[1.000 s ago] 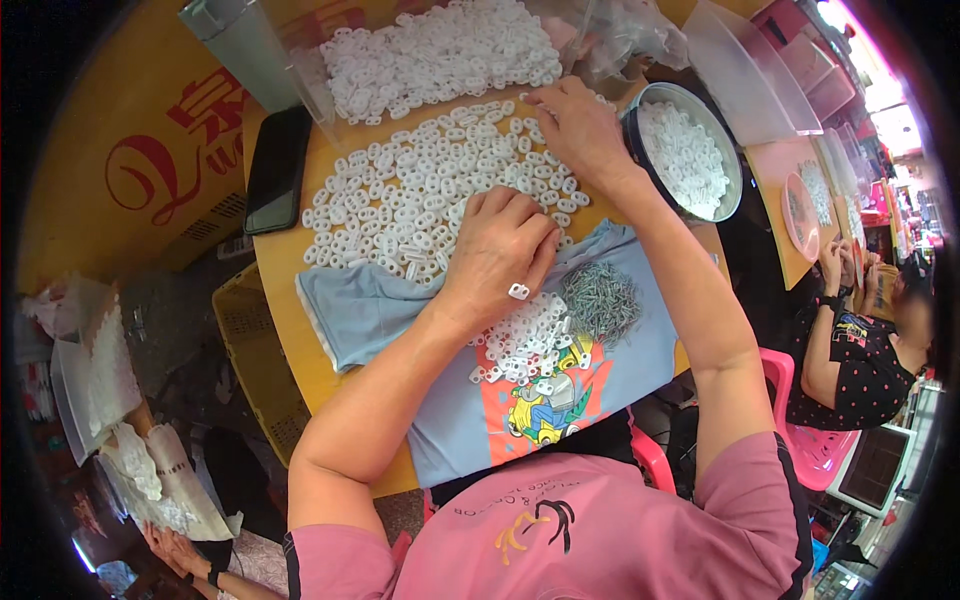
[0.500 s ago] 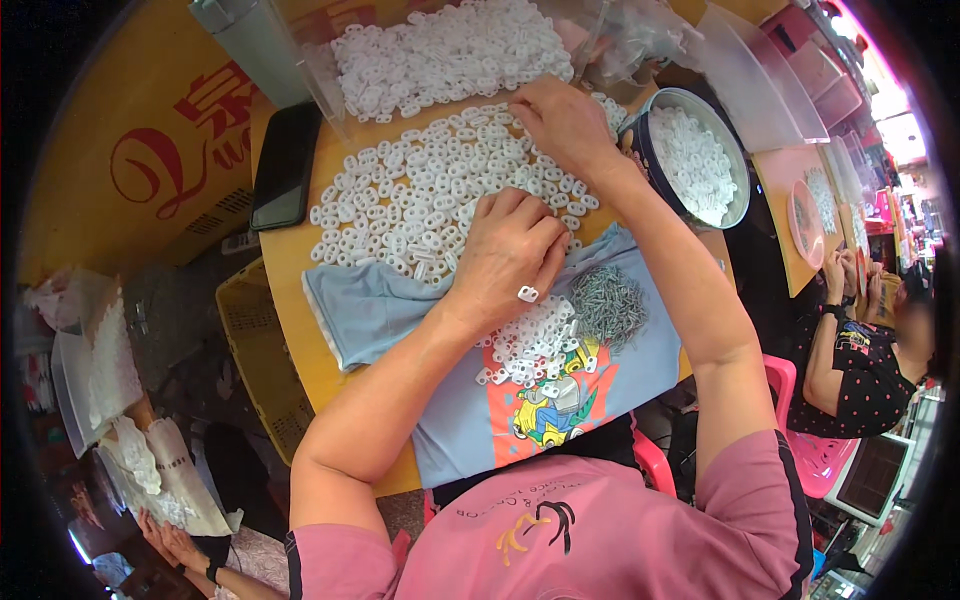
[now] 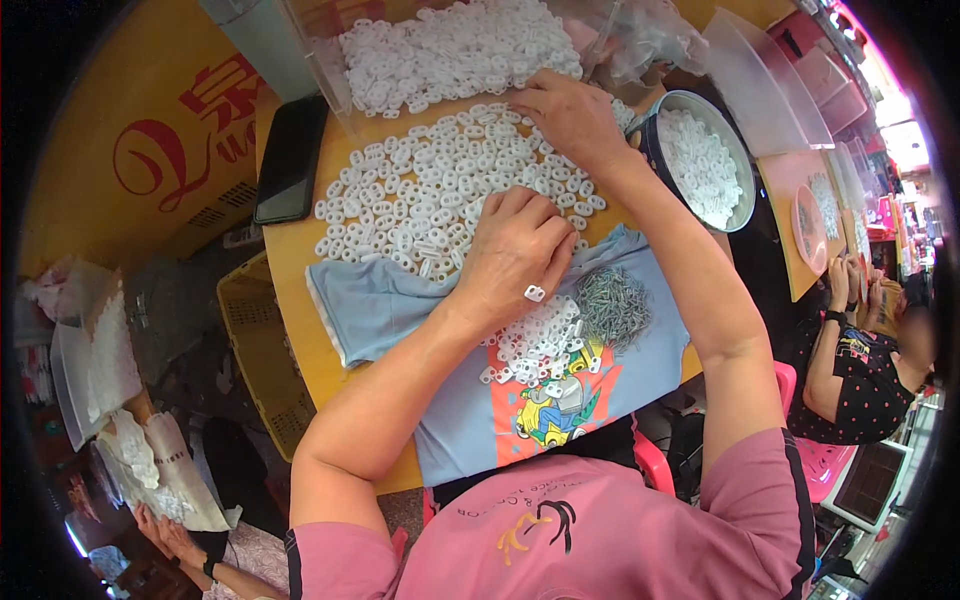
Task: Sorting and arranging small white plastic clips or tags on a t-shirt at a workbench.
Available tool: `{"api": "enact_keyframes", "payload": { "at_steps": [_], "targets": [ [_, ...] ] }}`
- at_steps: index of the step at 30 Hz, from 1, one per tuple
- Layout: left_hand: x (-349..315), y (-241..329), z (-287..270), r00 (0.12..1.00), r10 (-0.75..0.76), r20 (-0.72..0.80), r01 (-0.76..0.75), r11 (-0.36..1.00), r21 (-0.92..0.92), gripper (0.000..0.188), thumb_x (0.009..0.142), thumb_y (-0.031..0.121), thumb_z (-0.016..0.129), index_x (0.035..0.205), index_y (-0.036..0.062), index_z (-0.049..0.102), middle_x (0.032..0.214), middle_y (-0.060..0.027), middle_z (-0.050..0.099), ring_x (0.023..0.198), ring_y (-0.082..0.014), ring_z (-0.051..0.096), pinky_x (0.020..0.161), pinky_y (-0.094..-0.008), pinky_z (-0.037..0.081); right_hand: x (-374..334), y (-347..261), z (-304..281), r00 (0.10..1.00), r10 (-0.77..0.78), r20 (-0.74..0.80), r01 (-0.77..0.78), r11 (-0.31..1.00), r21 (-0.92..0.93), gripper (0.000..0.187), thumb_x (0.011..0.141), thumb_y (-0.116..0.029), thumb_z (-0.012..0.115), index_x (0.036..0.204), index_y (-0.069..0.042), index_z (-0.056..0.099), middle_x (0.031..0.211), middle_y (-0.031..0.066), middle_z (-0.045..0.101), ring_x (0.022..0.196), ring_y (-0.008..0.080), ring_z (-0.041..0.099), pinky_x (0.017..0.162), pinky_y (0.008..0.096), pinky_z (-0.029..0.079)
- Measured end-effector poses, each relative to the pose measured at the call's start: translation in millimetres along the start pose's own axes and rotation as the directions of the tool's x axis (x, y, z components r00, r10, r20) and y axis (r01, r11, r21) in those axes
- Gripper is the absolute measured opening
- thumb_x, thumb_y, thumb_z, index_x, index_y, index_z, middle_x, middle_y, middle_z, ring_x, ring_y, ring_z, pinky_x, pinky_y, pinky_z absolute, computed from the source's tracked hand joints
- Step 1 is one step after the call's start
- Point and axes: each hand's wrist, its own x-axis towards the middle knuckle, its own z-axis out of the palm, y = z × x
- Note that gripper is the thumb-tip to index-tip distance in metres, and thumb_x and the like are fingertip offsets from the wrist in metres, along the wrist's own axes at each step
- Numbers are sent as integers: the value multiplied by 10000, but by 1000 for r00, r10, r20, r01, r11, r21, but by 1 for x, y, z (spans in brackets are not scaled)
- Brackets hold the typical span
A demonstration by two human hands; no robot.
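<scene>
My left hand [image 3: 515, 248] is bent at the wrist over the near edge of a spread of small white oval plastic pieces [image 3: 420, 180]. Its fingers curl under, and one white two-holed piece [image 3: 535, 293] sticks out at their lower edge. At the far right of the spread, my right hand [image 3: 572, 118] has its fingers bent together, tips down among the pieces; whatever is between them is hidden. On a blue-grey printed cloth [image 3: 450, 440] in front of me lie a heap of white two-holed pieces [image 3: 535, 345] and a pile of thin grey metal screws or pins [image 3: 614, 308].
A clear bin [image 3: 455, 55] of white pieces stands at the back. Right of my arm is a round tin [image 3: 745, 205] of white pieces. A black phone [image 3: 290, 165] lies at the left edge. A yellow crate [image 3: 265, 350] stands below. Another person [image 3: 860, 370] works at the right.
The whole view has shifted slightly to the right. My two hands keep nearly the same places and poses over the white pieces.
</scene>
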Motion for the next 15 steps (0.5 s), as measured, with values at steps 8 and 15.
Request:
{"api": "enact_keyframes", "payload": {
  "at_steps": [8, 15],
  "targets": [
    [0, 1, -1, 1000, -6, -1, 6, 1000, -3, 66, 883, 106, 739, 933, 63, 740, 972, -86, 683, 1001, -299, 611, 881, -444, 464, 17, 3, -14, 963, 91, 254, -99, 995, 21, 187, 958, -275, 687, 1058, -163, 799, 1087, 47, 722, 1010, 310, 714, 854, 451, 565],
    [0, 1, 1, 1000, 7, -29, -7, 1000, -10, 76, 866, 126, 748, 883, 56, 722, 939, -94, 669, 1001, -299, 597, 897, -449, 456, 25, -3, -18, 938, 95, 334, -74, 994, -75, 228, 945, -306, 702, 1030, -111, 784, 1134, 93, 740, 1026, 322, 719, 868, 449, 569]
  ]
}}
